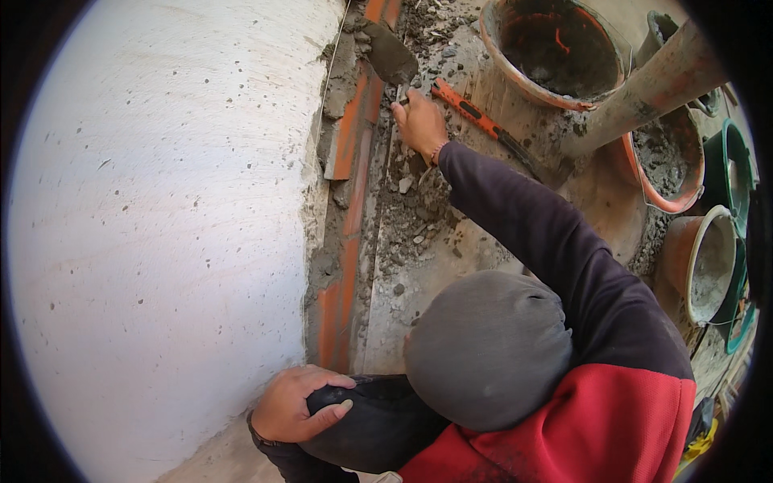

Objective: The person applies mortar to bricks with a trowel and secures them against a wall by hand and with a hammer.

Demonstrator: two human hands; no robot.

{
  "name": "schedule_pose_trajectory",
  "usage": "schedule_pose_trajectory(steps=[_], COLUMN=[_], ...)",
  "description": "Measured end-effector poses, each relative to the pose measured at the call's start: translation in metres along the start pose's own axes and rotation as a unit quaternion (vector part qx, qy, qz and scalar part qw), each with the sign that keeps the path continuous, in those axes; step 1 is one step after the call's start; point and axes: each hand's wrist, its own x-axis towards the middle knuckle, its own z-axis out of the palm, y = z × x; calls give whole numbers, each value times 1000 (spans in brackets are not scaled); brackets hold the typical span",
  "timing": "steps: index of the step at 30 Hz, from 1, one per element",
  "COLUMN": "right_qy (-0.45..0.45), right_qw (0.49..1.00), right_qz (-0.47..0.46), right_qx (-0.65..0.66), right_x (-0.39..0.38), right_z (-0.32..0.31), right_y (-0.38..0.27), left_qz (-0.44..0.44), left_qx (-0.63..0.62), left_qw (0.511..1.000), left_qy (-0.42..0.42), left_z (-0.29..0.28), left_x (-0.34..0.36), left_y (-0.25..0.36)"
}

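At the upper middle my right hand [420, 125] is closed round the handle of a trowel [392, 55]. Its grey, mortar-smeared blade lies over a row of orange bricks [349, 133] with wet mortar on and between them. The row runs along a white wall [169, 209]. My left hand [298, 402] rests palm down over a black-clad knee [362, 423], fingers and thumb apart, holding nothing. Right of my right hand lies a tool with an orange and black handle [471, 111]; its far end is unclear. A rounded grey cloth-covered shape [491, 350] hides the ground at the lower middle.
Orange buckets with mortar stand at the upper right [493, 48] and right [691, 187]. Beside them are a pale-rimmed bucket [688, 270] and green containers [729, 153]. A thick mortar-stained post [644, 97] slants between the buckets. Mortar crumbs and stones [407, 229] litter the boards.
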Motion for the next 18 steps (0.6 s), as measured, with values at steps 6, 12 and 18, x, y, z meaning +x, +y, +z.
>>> schedule_pose_trajectory(steps=[6,12,18], right_qy=[-29,-66,-94], right_qw=[999,994,988], right_qz=[12,44,52], right_qx=[40,81,115], right_x=[-48,-80,-126], right_z=[6,10,12], right_y=[-13,-28,-41], left_qz=[-11,-22,-19], left_qx=[-26,-37,-39], left_qw=[1000,999,999], left_qy=[-2,-8,-5], left_z=[-1,-1,1], left_x=[0,-3,-5], left_y=[-3,-6,-7])
